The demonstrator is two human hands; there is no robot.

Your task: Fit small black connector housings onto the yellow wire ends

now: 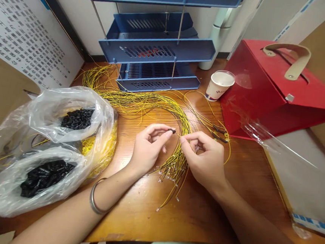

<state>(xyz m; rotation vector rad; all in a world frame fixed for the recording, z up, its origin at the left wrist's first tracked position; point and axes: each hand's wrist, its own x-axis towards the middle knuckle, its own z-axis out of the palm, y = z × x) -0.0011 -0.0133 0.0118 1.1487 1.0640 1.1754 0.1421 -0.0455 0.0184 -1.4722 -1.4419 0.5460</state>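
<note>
My left hand [148, 146] pinches a small black sleeve [172, 131] between thumb and forefinger, just above the wooden table [200, 212]. My right hand [204, 160] pinches the tip of a thin yellow wire [180, 135] right beside that sleeve, the two almost touching. Under both hands lies a bundle of yellow and black wires [172, 164] whose metal-tipped ends fan out toward me. The bundle curves away to the back left of the table.
Clear plastic bags [46, 146] at left hold black sleeves and yellow rings. A blue stacked tray rack [157, 53] stands at the back, a paper cup [219, 85] beside it. A red box [273, 90] with a handle sits at right, with plastic film [297, 168] below it.
</note>
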